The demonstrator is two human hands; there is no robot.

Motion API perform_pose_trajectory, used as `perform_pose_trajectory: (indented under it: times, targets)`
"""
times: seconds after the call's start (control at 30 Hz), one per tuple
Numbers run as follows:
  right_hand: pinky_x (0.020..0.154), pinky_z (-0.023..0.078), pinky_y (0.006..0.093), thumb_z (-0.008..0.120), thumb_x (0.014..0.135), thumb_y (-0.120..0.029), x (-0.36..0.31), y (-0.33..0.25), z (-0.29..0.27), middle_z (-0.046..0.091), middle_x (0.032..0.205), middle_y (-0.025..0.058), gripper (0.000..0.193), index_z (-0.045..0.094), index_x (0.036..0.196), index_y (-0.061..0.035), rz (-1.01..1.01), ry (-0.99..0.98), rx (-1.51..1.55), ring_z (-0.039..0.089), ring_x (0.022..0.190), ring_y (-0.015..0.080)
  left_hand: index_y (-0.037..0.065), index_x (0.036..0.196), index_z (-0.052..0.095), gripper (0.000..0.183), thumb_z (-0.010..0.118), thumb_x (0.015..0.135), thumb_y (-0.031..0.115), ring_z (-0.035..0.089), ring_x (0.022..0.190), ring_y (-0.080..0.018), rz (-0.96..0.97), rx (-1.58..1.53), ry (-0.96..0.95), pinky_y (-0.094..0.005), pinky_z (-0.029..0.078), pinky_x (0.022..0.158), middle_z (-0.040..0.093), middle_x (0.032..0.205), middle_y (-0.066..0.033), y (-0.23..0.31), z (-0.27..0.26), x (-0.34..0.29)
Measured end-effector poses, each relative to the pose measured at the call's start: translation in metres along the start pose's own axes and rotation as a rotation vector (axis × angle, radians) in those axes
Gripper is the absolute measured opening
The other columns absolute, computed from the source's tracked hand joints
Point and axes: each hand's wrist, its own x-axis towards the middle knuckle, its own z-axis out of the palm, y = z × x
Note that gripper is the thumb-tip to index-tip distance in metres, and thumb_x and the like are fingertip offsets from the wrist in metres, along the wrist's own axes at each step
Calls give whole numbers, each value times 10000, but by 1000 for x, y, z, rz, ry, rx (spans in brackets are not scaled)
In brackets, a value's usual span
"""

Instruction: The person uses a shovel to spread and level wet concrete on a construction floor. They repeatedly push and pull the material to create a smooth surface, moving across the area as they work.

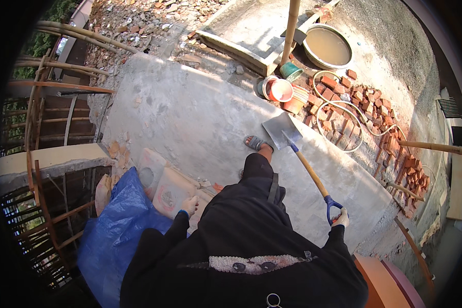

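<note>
The right hand (340,218) grasps the shovel (311,172) by its blue D-handle (329,200), presumably for steering, so the blade (281,131) reaches ahead and left of that grip over the concrete slab (205,110), while the left hand (190,205), farther left near sacks (170,192), curls loosely, contents unclear.

Building site, bricks (368,107), rubble (138,24), shovel (311,172)

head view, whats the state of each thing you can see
shovel, held by its blue handle, blade unloaded
right hand, closed on that handle
left hand, partly curled, grip unclear
blue tarp, crumpled
basin, holding brownish water
bricks, loosely heaped
hose, loosely looped
</note>
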Motion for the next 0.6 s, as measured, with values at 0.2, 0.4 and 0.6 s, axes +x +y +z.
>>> perform_pose_trajectory:
  times: [0.2, 0.4, 0.6]
  targets:
    - [480, 443, 370, 678, 886, -201, -83, 33, 177, 472, 636, 14, 129, 585, 866, -114, 176, -318, 138, 461, 491, 167, 6, 1085, 626, 559, 612, 851, 514, 525, 626, -123, 55, -9, -35, -288, 418, 510, 597, 835, -39, 32, 6, 23]
    - [476, 454, 348, 657, 888, -131, -184, 41, 357, 486, 663, 14, 143, 524, 860, -85, 316, -771, 318, 490, 510, 165, 59, 1139, 612, 395, 609, 912, 382, 552, 743, -104, 454, -241, 19, -273, 461, 690, 612, 922, -20, 153, 25, 11]
    - [471, 409, 338, 611, 926, -183, -135, -33, 266, 405, 614, -44, 179, 482, 806, -155, 207, -777, 81, 410, 470, 119, 100, 1123, 646, 330, 614, 909, 348, 572, 772, -110, 495, -519, -11, -281, 467, 714, 627, 910, -10, 157, 58, -11]
